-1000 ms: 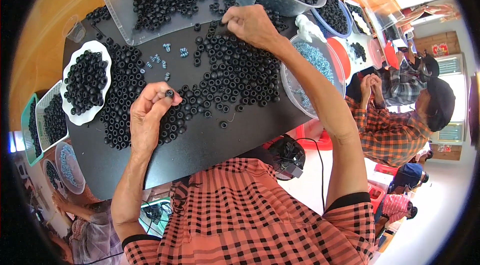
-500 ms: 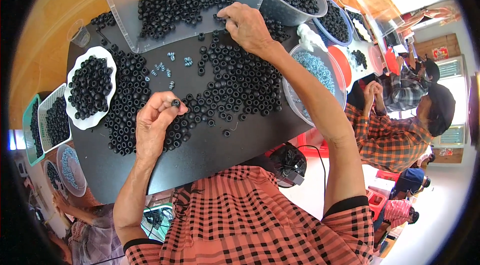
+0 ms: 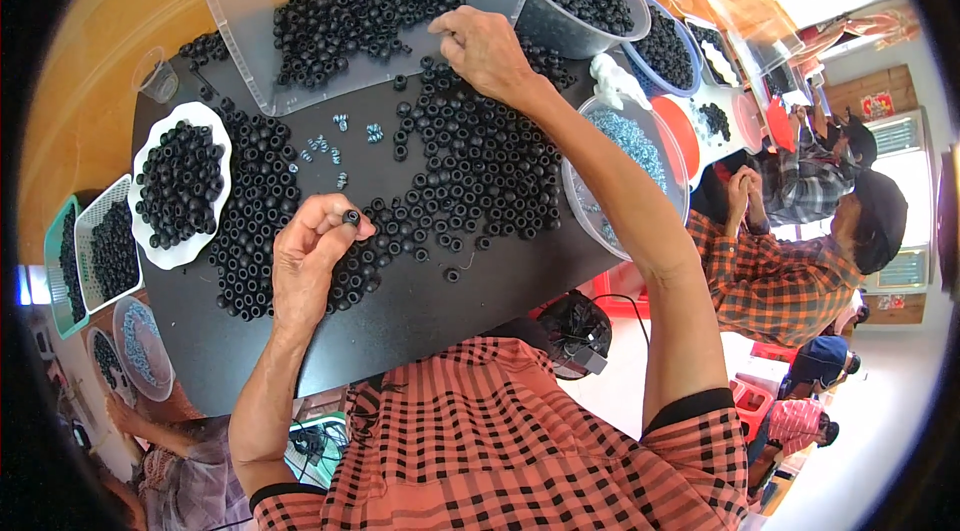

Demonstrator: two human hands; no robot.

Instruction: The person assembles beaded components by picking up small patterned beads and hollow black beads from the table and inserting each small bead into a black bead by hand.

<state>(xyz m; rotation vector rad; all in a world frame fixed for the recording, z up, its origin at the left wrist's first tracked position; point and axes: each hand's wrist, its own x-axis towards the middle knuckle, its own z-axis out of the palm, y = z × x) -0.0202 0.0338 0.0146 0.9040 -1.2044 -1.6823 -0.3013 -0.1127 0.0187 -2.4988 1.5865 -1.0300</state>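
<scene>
My left hand (image 3: 305,261) is closed in a pinch on one small black bead-like piece (image 3: 351,217) with a round hole, held just above the table. My right hand (image 3: 487,56) reaches over the near right edge of the clear plastic bin (image 3: 375,81), its fingers bent and apart with nothing visible in them. Inside the bin lies a heap of similar black pieces (image 3: 345,21). Loose black pieces (image 3: 480,171) cover the dark table (image 3: 450,311) between and beyond my hands. A few small bluish coiled bits (image 3: 375,133) lie near the bin.
To the left stand a white scalloped plate (image 3: 222,193) of black pieces, a white basket (image 3: 128,186) and a small clear cup (image 3: 158,81). On the right are a tub of bluish bits (image 3: 640,146), a clear bowl (image 3: 585,36) and a blue-rimmed bowl (image 3: 690,81). Other people sit on both sides.
My right hand has shifted slightly, and a dark piece near its fingertips no longer shows there. My left hand keeps its pinch on the black piece.
</scene>
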